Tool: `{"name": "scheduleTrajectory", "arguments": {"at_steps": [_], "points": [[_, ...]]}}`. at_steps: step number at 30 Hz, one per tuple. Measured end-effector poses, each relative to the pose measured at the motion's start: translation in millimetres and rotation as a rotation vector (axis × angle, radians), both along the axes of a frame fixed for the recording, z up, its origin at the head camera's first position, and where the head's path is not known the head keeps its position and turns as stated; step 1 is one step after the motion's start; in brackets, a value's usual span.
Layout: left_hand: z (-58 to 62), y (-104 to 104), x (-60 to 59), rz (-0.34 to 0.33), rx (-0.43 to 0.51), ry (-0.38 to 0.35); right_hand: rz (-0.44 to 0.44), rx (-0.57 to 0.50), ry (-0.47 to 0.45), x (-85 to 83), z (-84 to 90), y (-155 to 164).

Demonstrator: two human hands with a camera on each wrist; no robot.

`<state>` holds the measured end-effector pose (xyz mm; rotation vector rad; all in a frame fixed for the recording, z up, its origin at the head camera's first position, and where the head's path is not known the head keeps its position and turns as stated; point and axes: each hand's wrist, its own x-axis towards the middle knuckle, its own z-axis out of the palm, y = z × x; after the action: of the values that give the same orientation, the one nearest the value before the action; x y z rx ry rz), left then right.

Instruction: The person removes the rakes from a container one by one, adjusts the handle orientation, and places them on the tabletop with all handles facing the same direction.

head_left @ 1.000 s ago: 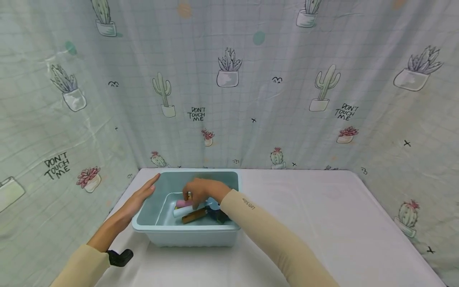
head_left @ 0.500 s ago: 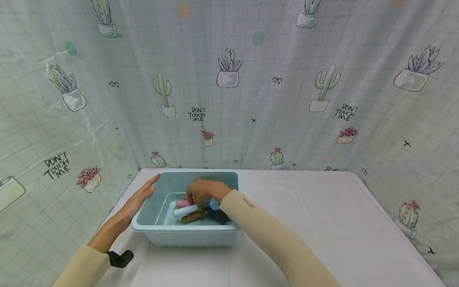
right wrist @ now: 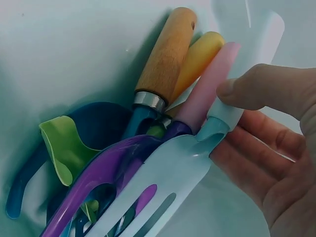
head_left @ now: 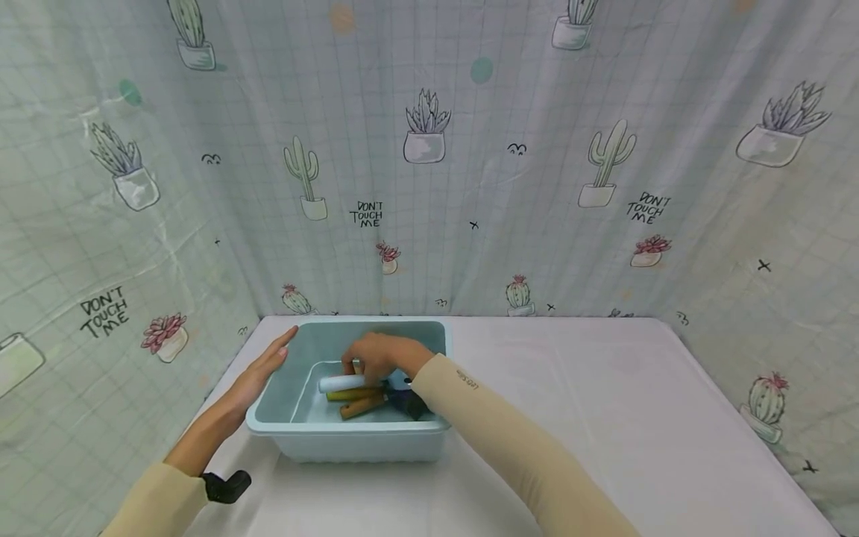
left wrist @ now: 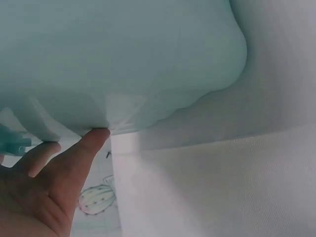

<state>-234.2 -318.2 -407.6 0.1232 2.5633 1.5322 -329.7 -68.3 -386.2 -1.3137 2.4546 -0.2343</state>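
Observation:
My right hand (head_left: 384,356) reaches into the pale blue tub (head_left: 356,447). Its thumb and fingers pinch the handle of a light blue garden fork (right wrist: 170,158), whose tine ends lie outside the right wrist view. Under the fork are a pink handle (right wrist: 210,84), a yellow handle (right wrist: 200,57) and a wooden handle (right wrist: 168,54) with a metal collar. Purple (right wrist: 106,165) and dark blue tool heads overlap there, partly hidden. My left hand (head_left: 258,373) rests against the tub's left rim, fingers straight. The left wrist view shows its fingertips (left wrist: 101,133) touching the tub wall.
A curved green piece (right wrist: 66,148) lies among the tool heads. White cloth (head_left: 557,403) covers the table beneath the tub. Behind and at both sides hangs a cactus-print curtain (head_left: 483,186). A black strap mount (head_left: 227,486) sits on the left wrist.
The light blue handle has shifted up and left in the tub with my right hand. The yellow handle now shows more, and the pink one is covered in the head view. My left hand stays put.

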Motion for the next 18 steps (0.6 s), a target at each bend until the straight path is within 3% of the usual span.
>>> {"name": "scheduleTrajectory", "arguments": {"at_steps": [18], "points": [[-1.3, -4.5, -1.5, -0.035, 0.009, -0.039, -0.031, -0.099, 0.005, -0.4, 9.1, 1.6]]}}
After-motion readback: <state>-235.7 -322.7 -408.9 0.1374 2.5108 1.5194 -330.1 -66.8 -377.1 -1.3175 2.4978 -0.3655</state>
